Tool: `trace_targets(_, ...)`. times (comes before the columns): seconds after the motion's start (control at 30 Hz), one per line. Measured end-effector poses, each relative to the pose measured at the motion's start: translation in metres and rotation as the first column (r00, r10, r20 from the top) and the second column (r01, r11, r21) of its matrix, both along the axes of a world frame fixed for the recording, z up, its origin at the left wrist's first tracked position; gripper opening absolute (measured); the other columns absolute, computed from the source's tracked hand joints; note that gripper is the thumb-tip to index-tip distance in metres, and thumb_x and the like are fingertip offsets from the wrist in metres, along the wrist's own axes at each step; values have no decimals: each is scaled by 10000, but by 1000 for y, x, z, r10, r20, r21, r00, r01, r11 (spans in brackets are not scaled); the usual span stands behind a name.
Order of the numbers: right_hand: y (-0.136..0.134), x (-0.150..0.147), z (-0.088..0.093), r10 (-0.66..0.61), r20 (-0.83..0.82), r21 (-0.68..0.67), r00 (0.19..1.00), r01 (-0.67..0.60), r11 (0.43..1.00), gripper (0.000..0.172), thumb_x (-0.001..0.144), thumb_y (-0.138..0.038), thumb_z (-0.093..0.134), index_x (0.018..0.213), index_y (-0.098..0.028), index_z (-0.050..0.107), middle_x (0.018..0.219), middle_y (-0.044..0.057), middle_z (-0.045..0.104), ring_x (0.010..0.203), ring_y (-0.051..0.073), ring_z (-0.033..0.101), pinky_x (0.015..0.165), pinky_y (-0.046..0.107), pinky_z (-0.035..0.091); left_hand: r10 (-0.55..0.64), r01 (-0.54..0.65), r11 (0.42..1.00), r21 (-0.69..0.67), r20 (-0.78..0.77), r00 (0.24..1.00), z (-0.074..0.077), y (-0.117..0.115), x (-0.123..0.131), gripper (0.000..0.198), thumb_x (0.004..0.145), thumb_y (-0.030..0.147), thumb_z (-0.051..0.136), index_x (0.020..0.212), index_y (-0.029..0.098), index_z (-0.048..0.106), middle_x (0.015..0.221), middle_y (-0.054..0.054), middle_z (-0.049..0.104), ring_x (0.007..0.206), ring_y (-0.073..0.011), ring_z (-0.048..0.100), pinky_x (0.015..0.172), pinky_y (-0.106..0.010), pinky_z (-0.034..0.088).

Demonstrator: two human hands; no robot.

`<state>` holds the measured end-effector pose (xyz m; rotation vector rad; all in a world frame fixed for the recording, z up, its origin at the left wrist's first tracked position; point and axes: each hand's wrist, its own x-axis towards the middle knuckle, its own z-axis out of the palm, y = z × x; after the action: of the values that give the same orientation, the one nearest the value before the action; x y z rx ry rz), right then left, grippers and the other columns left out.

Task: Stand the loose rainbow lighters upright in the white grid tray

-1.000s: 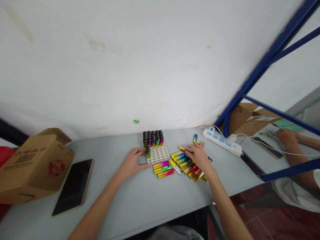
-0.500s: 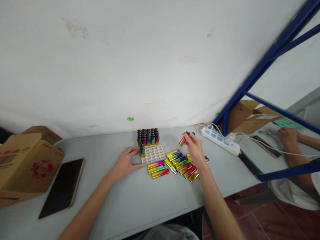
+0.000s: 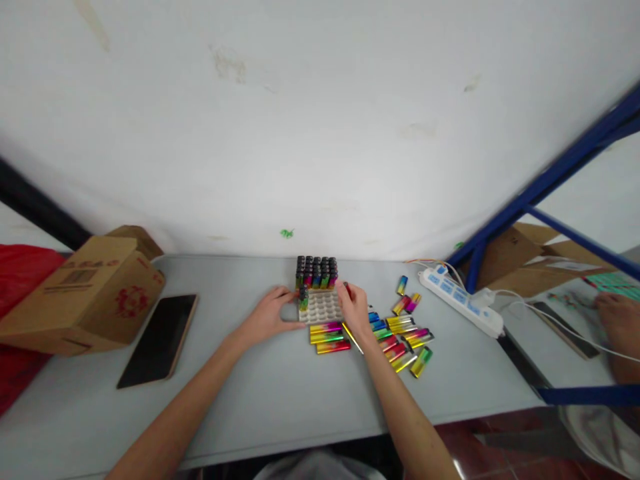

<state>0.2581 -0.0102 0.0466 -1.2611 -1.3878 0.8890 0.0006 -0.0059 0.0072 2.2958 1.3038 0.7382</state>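
Observation:
A white slotted tray (image 3: 320, 308) sits on the grey table (image 3: 280, 393), its far rows filled with upright rainbow lighters (image 3: 317, 271). My left hand (image 3: 271, 311) rests against the tray's left edge, fingers curled by one lone upright lighter (image 3: 303, 298). My right hand (image 3: 354, 308) hovers over the tray's right side, fingers pinched on a lighter whose dark top shows at the fingertips. Several loose lighters (image 3: 400, 333) lie flat to the right, and three more (image 3: 327, 337) lie just in front of the tray.
A cardboard box (image 3: 83, 293) and a dark phone (image 3: 161, 339) lie at the left. A white power strip (image 3: 460, 300) with cables runs at the right, beside a blue metal frame (image 3: 540, 187). Another person's hand (image 3: 617, 320) is at the far right edge.
My right hand carried a lighter from above the loose pile leftward to the tray's right side. My left hand stayed at the tray. The view shifted, so everything sits further right.

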Motion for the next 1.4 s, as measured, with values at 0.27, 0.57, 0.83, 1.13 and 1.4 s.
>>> trace_targets(0.27, -10, -8, -1, -14, 153, 18, 988, 11, 1000, 479, 946, -620, 499, 640, -253, 460, 575, -41, 444, 595, 141, 396, 575, 293, 284, -13, 12, 1000, 12, 8, 1000, -1, 1, 0, 596, 830, 645, 890, 1222, 211, 775, 1161, -98, 738, 1105, -325, 684, 1031, -454, 570)
trace_targets(0.57, -21, -12, 4, 16, 162, 60, 987, -26, 998, 579, 1009, -691, 540, 657, -232, 503, 588, -44, 484, 610, 135, 407, 601, 287, 307, -1, 1, 1000, 1, 0, 1000, 3, 0, 1, 593, 819, 643, 890, 1215, 216, 779, 1155, -88, 738, 1093, -320, 683, 1031, -447, 574)
trace_targets(0.83, -22, -10, -1, 23, 189, 37, 982, -31, 999, 460, 986, -578, 510, 683, -235, 559, 603, -19, 533, 594, 156, 441, 604, 300, 319, -3, 2, 1000, -28, -17, 1000, 10, -2, 3, 632, 825, 671, 874, 1242, 206, 777, 1153, -99, 724, 1106, -334, 673, 1056, -472, 562)
trace_targets(1.13, -25, -7, 4, 110, 249, 49, 962, -126, 991, 349, 1084, -553, 529, 961, -242, 628, 783, -1, 659, 708, 195, 601, 705, 304, 454, 0, -1, 999, -44, -12, 1000, 7, -5, 2, 585, 825, 611, 905, 1235, 218, 767, 1190, -93, 725, 1114, -327, 671, 1054, -468, 566)
trace_targets(1.4, -24, -5, 0, 210, 371, 173, 905, -289, 942, 381, 1142, -543, 513, 993, -247, 701, 1020, 95, 720, 981, 262, 667, 944, 390, 537, -4, 3, 999, -53, -15, 1000, 10, -5, 3, 621, 829, 643, 894, 1261, 217, 761, 1185, -97, 719, 1111, -329, 671, 1049, -465, 566)
